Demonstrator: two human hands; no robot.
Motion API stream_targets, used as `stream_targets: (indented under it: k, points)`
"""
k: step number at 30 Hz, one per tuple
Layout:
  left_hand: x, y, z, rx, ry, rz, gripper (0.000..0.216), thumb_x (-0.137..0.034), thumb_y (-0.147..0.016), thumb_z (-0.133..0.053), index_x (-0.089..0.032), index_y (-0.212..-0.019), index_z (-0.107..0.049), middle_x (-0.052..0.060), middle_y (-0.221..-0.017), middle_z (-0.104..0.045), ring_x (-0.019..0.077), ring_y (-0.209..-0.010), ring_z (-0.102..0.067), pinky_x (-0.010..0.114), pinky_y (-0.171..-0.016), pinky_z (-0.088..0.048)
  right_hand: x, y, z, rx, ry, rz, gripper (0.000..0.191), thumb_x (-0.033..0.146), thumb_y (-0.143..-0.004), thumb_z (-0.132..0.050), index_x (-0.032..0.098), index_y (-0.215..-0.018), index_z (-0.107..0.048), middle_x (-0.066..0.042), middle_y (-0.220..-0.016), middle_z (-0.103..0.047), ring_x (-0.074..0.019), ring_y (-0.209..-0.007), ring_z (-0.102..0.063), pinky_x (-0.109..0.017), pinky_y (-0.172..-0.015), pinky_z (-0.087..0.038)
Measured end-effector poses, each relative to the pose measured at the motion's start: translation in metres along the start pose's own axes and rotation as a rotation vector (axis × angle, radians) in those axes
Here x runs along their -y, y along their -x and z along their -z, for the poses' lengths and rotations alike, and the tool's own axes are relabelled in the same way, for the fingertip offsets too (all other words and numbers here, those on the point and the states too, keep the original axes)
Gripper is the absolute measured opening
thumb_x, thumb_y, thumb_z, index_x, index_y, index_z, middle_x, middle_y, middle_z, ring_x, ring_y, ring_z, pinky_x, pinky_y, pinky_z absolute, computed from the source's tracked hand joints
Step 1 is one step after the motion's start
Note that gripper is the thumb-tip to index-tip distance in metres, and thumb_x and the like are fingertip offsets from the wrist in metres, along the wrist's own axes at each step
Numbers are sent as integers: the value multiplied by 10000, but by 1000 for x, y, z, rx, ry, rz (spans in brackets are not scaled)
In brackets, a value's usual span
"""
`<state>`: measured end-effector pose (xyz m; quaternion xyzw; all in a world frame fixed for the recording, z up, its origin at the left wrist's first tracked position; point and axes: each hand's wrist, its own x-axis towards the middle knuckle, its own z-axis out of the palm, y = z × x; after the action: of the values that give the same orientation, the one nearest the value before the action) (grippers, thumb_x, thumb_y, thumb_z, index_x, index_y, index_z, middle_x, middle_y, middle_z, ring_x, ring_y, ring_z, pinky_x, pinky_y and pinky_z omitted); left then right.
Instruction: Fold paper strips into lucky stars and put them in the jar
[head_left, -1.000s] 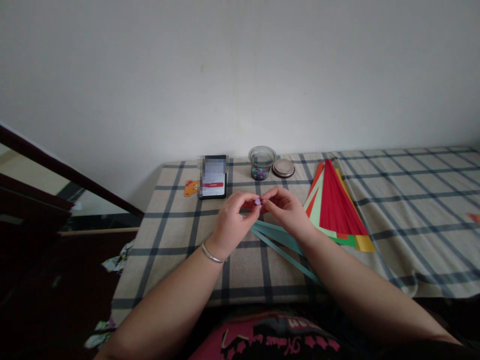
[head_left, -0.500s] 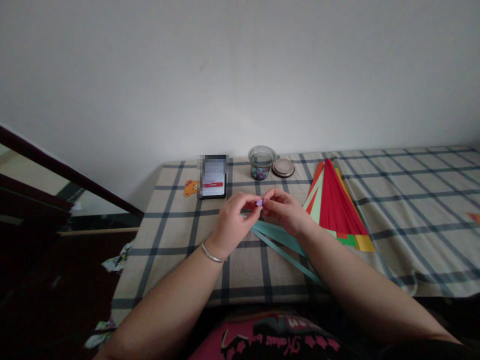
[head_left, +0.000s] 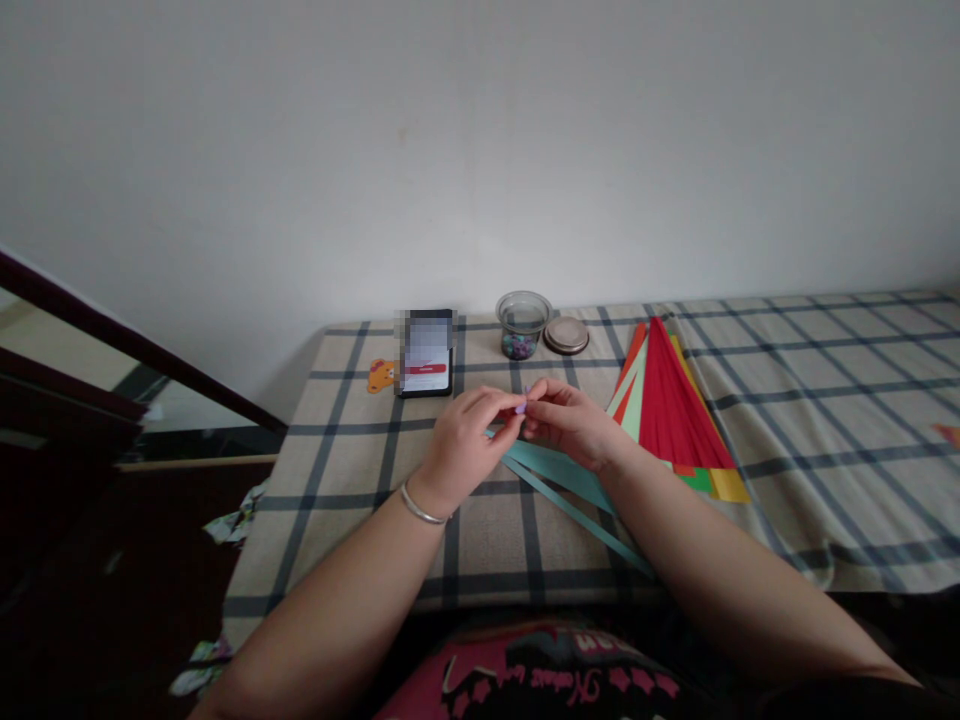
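Observation:
Between the fingertips of both hands is a small purple folded paper piece (head_left: 520, 408), partly hidden by the fingers. My left hand (head_left: 474, 432), with a silver bangle at the wrist, pinches it from the left. From the right, my right hand (head_left: 566, 420) pinches the same piece between thumb and forefinger. Light blue paper strips (head_left: 559, 470) lie on the cloth below the hands, partly under my right forearm. Beyond the hands stands a clear plastic tub (head_left: 523, 318) with small purple and teal pieces at its bottom.
A round lid (head_left: 568, 335) lies right of the tub. At the left, a phone (head_left: 429, 375) rests by an orange bear-shaped piece (head_left: 380, 376). Fanned red paper strips (head_left: 667, 410), with green, orange and yellow ones, lie at the right on the checked tablecloth (head_left: 345, 460). A wall stands behind.
The fingers have shifted slightly around the purple piece, and less of it shows now. My left forefinger is stretched straighter toward it. Everything else stays put.

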<state>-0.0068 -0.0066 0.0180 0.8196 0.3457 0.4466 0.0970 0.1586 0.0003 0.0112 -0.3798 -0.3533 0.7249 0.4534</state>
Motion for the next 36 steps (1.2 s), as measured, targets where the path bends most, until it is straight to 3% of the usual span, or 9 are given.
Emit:
stream_targets:
  k: [12,16,21,29,36]
  points:
    - [0,-1,-2,-51,50,43,148,-61,-800,-594,-166,-899,-630,36,-825,-672,133,-756,-624,269,-713,-525,0,-3,-3,-46,225,243,359,426,-551,-833,177,-658,-596,34,-641,-634,-77,-568,-553,-229,-578,-452]
    - [1,1,-2,-47,30,34,144,-68,-808,-586,-170,-902,-624,39,-835,-663,144,-783,-621,287,-729,-527,-2,1,-4,-111,406,360,292,404,-631,-777,191,-683,-584,21,-654,-621,-100,-585,-553,-252,-582,-450]
    - [3,2,-7,-105,180,151,145,-61,-792,-595,-179,-868,-629,29,-838,-636,132,-783,-621,255,-690,-546,-4,9,-8,-204,677,499,149,323,-750,-679,197,-773,-605,-7,-717,-632,-125,-632,-566,-273,-613,-459]
    - [2,2,-11,-123,443,309,62,-154,-813,-627,-171,-859,-664,47,-877,-651,128,-806,-643,234,-693,-563,-6,-1,-4,-141,465,411,324,458,-696,-723,186,-843,-626,2,-716,-619,-107,-617,-552,-254,-579,-454]
    - [1,3,-12,-113,538,448,111,-216,-812,-642,-169,-913,-648,46,-894,-698,133,-772,-676,253,-713,-583,-4,-1,-5,-120,402,360,359,514,-649,-749,190,-719,-613,12,-654,-615,-102,-575,-531,-258,-568,-442]
